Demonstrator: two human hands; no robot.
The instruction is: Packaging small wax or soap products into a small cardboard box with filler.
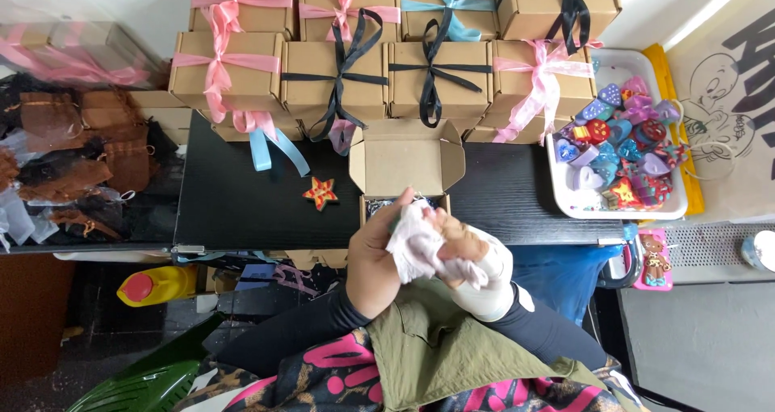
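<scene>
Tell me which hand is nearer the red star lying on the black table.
Left. The left hand is just right of and below the red star, apart from it; the right hand sits farther right, both holding pale tissue.

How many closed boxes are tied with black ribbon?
3: one at the back row's right end, two side by side in the front row's middle. Others may be hidden beneath.
</scene>
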